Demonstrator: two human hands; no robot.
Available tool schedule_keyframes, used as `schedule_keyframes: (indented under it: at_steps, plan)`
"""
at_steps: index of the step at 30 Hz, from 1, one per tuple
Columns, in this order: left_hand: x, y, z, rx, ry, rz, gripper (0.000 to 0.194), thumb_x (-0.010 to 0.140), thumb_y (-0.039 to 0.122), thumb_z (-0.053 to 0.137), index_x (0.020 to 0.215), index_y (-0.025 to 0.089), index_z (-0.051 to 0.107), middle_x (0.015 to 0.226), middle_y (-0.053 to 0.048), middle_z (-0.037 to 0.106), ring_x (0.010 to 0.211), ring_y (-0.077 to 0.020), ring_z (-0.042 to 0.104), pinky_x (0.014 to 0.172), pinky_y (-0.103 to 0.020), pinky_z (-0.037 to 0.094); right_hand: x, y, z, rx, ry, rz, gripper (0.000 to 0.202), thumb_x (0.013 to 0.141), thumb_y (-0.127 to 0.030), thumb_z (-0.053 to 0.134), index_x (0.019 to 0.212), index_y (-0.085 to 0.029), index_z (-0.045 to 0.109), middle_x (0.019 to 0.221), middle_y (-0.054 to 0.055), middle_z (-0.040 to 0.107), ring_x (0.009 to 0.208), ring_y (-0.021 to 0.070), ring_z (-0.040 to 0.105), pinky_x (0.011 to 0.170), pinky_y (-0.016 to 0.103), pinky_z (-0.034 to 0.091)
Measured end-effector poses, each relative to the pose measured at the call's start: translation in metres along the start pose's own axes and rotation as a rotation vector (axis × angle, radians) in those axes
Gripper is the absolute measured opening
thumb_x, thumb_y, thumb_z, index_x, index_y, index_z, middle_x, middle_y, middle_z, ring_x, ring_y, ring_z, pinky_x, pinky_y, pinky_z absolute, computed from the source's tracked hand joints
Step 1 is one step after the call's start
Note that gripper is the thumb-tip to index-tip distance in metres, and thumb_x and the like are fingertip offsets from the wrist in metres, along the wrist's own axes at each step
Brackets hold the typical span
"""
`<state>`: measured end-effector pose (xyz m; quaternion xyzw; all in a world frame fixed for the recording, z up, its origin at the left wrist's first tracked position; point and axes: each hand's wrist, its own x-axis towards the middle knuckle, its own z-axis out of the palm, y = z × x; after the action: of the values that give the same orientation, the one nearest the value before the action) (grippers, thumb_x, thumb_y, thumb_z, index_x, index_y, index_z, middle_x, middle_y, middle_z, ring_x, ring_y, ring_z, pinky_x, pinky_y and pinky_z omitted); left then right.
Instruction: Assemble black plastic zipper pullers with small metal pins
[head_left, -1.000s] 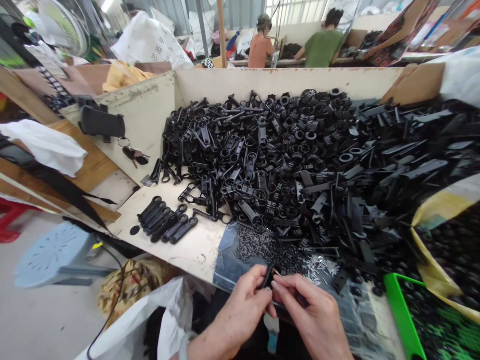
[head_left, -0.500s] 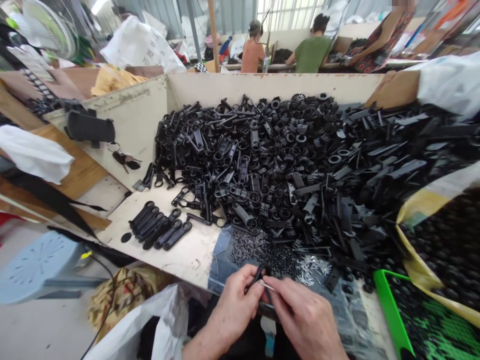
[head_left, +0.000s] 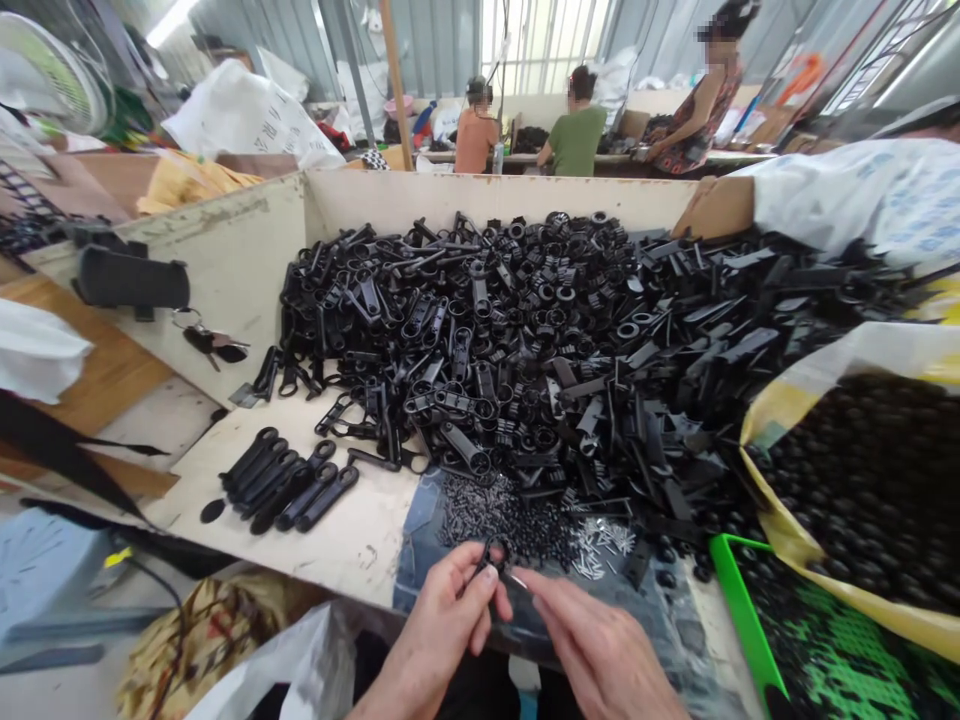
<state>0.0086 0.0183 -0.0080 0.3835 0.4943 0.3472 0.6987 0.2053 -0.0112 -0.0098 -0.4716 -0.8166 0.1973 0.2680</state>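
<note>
My left hand is closed on a small black plastic part with a ring end, held above the near edge of the bench. My right hand is beside it, its fingertips pinched on a thin silvery pin whose tip points at the part. The fingers partly hide both pieces. Just beyond the hands lie a heap of tiny dark pieces and a scatter of silvery pins on a dark sheet.
A big pile of black plastic parts fills the bench's back. Several black handle-like pieces lie in a row at left. At right stand a green tray and a yellow-edged sack of black pieces. Keys hang at left.
The view has turned right, so the bench appears farther left. My right fingers have drawn back slightly from the black part, and its ring end shows more clearly in my left hand.
</note>
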Motion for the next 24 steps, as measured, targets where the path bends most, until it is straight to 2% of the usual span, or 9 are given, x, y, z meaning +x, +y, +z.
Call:
schedule_keyframes:
  at_steps: [5,10,16,19,24]
  plan:
    - [0.0,-0.003,0.001,-0.01,0.032,-0.016,0.058,0.08,0.067,0.072,0.1,0.014,0.059,0.064,0.004,0.06,0.041,-0.0022,0.032,0.046,-0.023,0.016,0.003,0.0,0.011,0.034,-0.004,0.024,0.041,0.103,-0.013,0.035,0.129,-0.018,0.066,0.1,0.009,0.08,0.081,0.0182,0.08,0.074,0.024,0.064]
    - [-0.001,0.002,0.003,-0.003,0.029,-0.037,0.062,0.079,0.069,0.071,0.104,0.013,0.06,0.064,0.005,0.056,0.043,-0.0026,0.032,0.046,-0.023,0.015,0.004,0.0,0.012,0.07,-0.019,0.052,0.038,0.104,-0.016,0.038,0.128,-0.019,0.067,0.098,0.007,0.079,0.083,0.0183,0.08,0.08,0.025,0.063]
    - [0.0,-0.002,0.002,0.008,0.02,-0.053,0.059,0.081,0.067,0.07,0.106,0.015,0.059,0.064,0.006,0.054,0.043,-0.0034,0.03,0.045,-0.022,0.015,0.005,-0.001,0.006,-0.081,-0.069,0.048,0.038,0.101,-0.01,0.041,0.125,-0.022,0.068,0.093,0.004,0.078,0.075,0.0182,0.079,0.068,0.023,0.061]
    - [0.0,-0.005,0.004,-0.023,0.042,-0.071,0.056,0.081,0.066,0.071,0.103,0.017,0.059,0.063,0.007,0.052,0.044,-0.0041,0.028,0.045,-0.022,0.014,0.008,-0.005,0.005,-0.237,-0.114,0.041,0.044,0.092,-0.002,0.048,0.126,-0.023,0.067,0.088,0.001,0.077,0.066,0.0175,0.078,0.056,0.022,0.056]
    - [0.001,-0.004,0.013,-0.065,0.142,-0.129,0.056,0.072,0.068,0.075,0.094,0.019,0.059,0.057,0.01,0.045,0.044,-0.0045,0.023,0.045,-0.02,0.012,0.015,-0.014,0.008,-0.539,-0.242,0.052,0.066,0.068,0.009,0.059,0.127,-0.018,0.067,0.081,0.001,0.076,0.057,0.0181,0.075,0.045,0.022,0.048]
